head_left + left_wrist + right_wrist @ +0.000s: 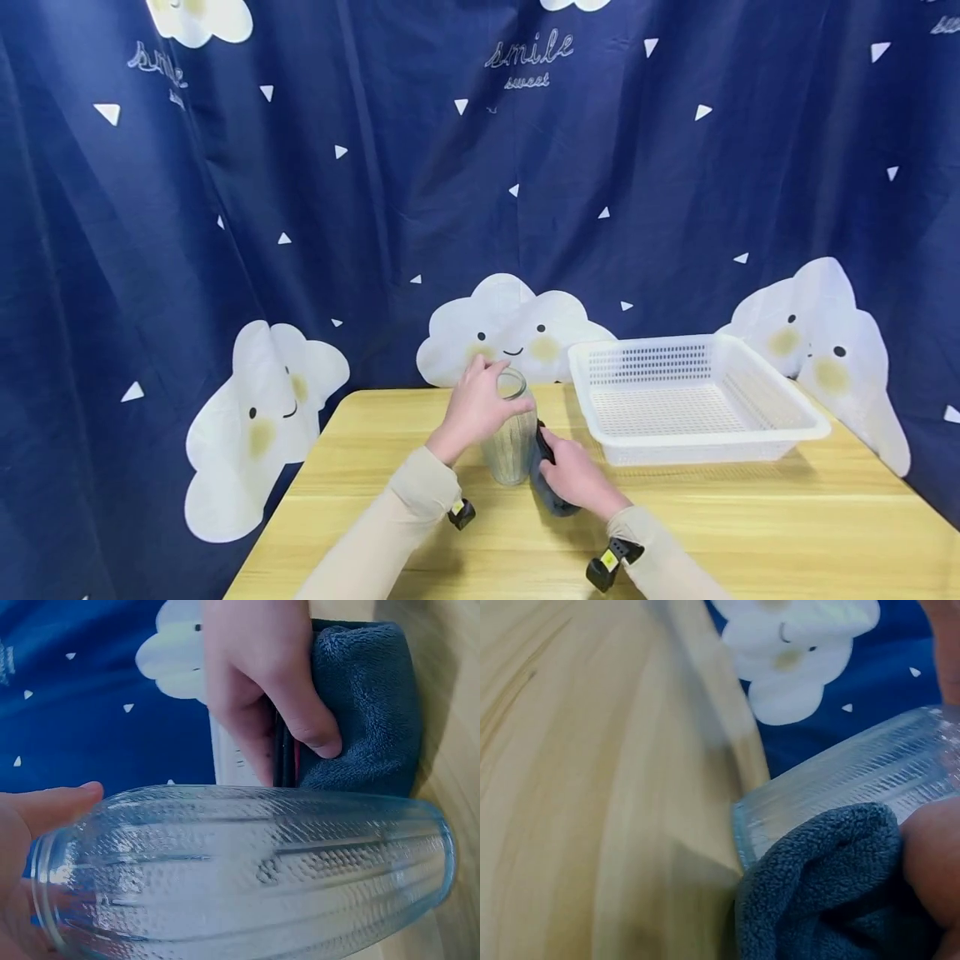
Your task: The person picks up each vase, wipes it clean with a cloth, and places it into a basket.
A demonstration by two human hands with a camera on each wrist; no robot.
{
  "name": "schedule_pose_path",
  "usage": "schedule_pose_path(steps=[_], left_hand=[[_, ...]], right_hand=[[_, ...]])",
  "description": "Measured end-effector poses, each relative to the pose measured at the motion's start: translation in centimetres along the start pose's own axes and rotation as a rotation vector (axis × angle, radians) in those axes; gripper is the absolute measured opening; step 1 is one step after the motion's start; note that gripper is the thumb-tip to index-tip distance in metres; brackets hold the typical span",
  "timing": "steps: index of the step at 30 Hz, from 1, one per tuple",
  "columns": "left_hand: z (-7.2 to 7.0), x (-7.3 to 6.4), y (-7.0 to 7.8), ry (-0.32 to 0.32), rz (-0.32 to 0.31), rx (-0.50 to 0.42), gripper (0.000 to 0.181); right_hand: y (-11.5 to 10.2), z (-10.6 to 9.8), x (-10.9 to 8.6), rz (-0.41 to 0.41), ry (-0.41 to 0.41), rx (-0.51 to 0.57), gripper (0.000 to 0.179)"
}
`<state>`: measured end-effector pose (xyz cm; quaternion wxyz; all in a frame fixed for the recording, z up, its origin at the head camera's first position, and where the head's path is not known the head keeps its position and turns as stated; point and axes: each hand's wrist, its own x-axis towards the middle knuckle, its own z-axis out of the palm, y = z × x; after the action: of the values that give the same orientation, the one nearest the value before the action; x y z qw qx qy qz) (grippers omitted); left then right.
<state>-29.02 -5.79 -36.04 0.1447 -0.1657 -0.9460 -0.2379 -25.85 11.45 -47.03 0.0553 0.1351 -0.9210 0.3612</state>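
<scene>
A clear ribbed glass vase (pixel 507 446) stands roughly upright near the middle of the table. Around its neck and rim curl the thumb and fingers of my left hand (pixel 482 407). My right hand (pixel 574 473) grips a dark grey-blue plush cloth (pixel 367 705) at the vase's right side. A black edge with a thin red strip (pixel 285 754) shows by the right thumb; what it belongs to is unclear. In the right wrist view, the bunched cloth (pixel 817 877) lies in front of the vase's lower part, and I cannot tell whether they touch.
To the right on the wooden table (pixel 675 517) sits a white perforated plastic basket (pixel 697 450). A dark blue curtain (pixel 420 208) with clouds and triangles hangs behind the table. Each wrist wears a small black camera (pixel 602 573) on a strap.
</scene>
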Motion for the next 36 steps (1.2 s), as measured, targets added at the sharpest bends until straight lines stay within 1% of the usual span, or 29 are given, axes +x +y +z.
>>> schedule_pose_path(steps=[2,4,6,8,9,11,14,16,19,22,25,28,30,34,36], left_hand=[[-0.1,0.2,-0.1,-0.033,0.007,-0.062,0.08],[-0.2,0.3,-0.1,-0.069,0.018,-0.103,0.079],[-0.3,0.4,0.0,-0.097,0.035,-0.115,0.078],[-0.2,0.4,0.1,-0.11,0.054,-0.11,0.079],[-0.1,0.3,0.2,-0.108,0.063,-0.099,0.079],[0.0,0.2,0.3,-0.08,0.073,-0.076,0.077],[0.3,-0.1,0.4,-0.027,0.073,-0.066,0.068],[0.5,-0.2,0.5,-0.001,0.064,-0.065,0.064],[0.8,-0.3,0.4,0.022,0.051,-0.064,0.064],[0.9,-0.3,0.4,0.036,0.042,-0.059,0.068],[0.9,-0.1,0.3,0.053,0.038,-0.048,0.069],[0.9,-0.1,0.4,0.06,0.032,-0.046,0.067],[0.9,-0.1,0.4,0.044,0.022,-0.056,0.066],[0.7,-0.1,0.3,-0.009,0.009,-0.103,0.066],[0.6,0.0,0.1,-0.032,0.0,-0.128,0.067]], right_hand=[[0.0,-0.4,-0.1,0.007,0.009,0.04,0.057],[-0.1,-0.9,-0.1,0.006,0.033,0.067,0.057],[-0.5,-1.5,-0.1,-0.002,0.068,0.07,0.057],[-1.2,-2.4,-0.1,-0.02,0.111,0.078,0.057],[-1.5,-2.8,-0.1,-0.032,0.136,0.074,0.058],[-2.2,-3.8,0.0,-0.06,0.184,0.071,0.059],[-3.1,-4.9,0.0,-0.106,0.256,0.053,0.06],[-3.6,-5.4,0.0,-0.126,0.285,0.053,0.061],[-3.9,-5.6,0.1,-0.148,0.316,0.037,0.061],[-3.7,-5.1,0.3,-0.16,0.321,0.005,0.062],[-3.1,-4.2,0.6,-0.146,0.292,-0.028,0.062],[-2.4,-3.2,0.9,-0.114,0.223,-0.056,0.062],[-1.8,-2.3,0.9,-0.089,0.169,-0.084,0.061],[-0.5,-0.7,0.7,-0.049,0.07,-0.135,0.058],[-0.1,-0.1,0.6,-0.044,0.033,-0.136,0.058]])
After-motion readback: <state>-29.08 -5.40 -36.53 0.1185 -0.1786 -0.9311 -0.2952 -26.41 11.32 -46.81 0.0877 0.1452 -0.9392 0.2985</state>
